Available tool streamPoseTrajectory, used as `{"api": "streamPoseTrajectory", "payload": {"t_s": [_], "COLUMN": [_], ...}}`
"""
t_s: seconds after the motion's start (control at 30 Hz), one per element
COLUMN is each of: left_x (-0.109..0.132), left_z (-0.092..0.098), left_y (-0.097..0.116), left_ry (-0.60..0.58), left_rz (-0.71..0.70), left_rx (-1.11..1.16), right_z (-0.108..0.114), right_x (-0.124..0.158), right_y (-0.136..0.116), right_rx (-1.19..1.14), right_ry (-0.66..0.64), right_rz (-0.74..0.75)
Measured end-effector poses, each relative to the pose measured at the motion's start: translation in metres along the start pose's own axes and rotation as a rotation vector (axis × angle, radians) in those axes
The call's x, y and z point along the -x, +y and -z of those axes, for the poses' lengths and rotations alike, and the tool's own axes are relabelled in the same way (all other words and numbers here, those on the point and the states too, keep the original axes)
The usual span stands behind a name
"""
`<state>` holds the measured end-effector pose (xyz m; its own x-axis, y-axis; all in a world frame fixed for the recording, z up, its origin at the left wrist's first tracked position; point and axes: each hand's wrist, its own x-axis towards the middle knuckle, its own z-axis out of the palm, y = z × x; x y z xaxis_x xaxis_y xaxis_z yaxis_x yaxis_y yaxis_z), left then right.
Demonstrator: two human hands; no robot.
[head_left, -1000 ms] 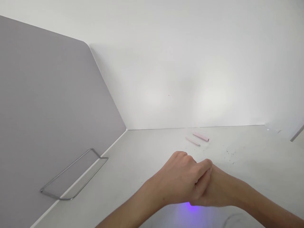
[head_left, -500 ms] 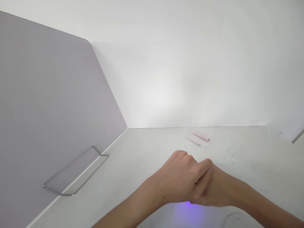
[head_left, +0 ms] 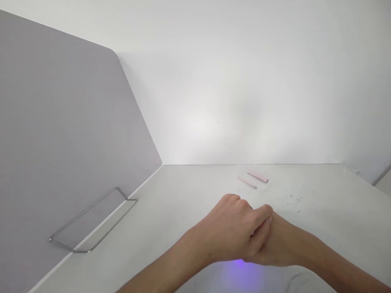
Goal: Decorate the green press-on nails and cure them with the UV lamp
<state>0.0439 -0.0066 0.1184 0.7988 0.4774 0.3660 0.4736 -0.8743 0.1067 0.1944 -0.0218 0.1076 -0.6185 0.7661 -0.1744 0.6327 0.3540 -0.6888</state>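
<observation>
My left hand (head_left: 233, 228) is closed, with its fingers curled and pressed against my right hand (head_left: 273, 240). The two hands meet above the front of the white table. Anything between them is hidden. My right hand's fingers are out of sight behind the left one. A violet glow (head_left: 241, 266) shows just below the hands; its source is covered. Beyond them on the table lie a thin pale pink stick with a silvery tip (head_left: 247, 182) and a thicker pink tube or cap (head_left: 257, 176), side by side.
Small dark crumbs (head_left: 295, 199) are scattered on the white table (head_left: 183, 195), right of the pink pieces. On the left stands a grey panel (head_left: 67, 122), with a bent metal wire stand (head_left: 106, 234) at its foot. A white wall (head_left: 198, 81) rises behind.
The view has shifted slightly, so the panel and wire stand sit a little further left. The hands keep the same pose, and the pink pieces stay in place on the table.
</observation>
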Motion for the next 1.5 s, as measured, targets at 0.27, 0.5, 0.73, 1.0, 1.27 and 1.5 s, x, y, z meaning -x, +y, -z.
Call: {"api": "streamPoseTrajectory", "payload": {"t_s": [0.27,0.5,0.73,1.0,1.27,1.5], "left_x": [-0.0011,-0.0002,-0.0013,-0.0016,0.0001,-0.0016], "left_z": [0.0036,0.0034,0.0044,0.0045,0.0016,0.0029], "left_y": [0.0023,0.0026,0.0041,0.0044,0.0013,0.0024], "left_ry": [0.0,0.012,0.015,-0.008,-0.004,-0.003], "left_rz": [-0.001,-0.013,-0.016,-0.004,-0.004,-0.012], "left_rx": [-0.016,-0.012,0.004,-0.014,-0.032,-0.041], "right_z": [0.0007,0.0,0.0013,0.0007,-0.0023,0.002], "right_x": [0.001,0.0007,0.0032,0.0043,-0.0005,0.0037], "right_y": [-0.0007,-0.0016,-0.005,-0.0051,-0.0003,-0.0055], "right_rx": [0.021,0.009,0.034,0.025,-0.002,-0.017], "right_ry": [0.025,0.032,0.031,0.054,0.046,0.058], "right_rz": [0.0,0.0,-0.001,0.006,0.005,0.008]}}
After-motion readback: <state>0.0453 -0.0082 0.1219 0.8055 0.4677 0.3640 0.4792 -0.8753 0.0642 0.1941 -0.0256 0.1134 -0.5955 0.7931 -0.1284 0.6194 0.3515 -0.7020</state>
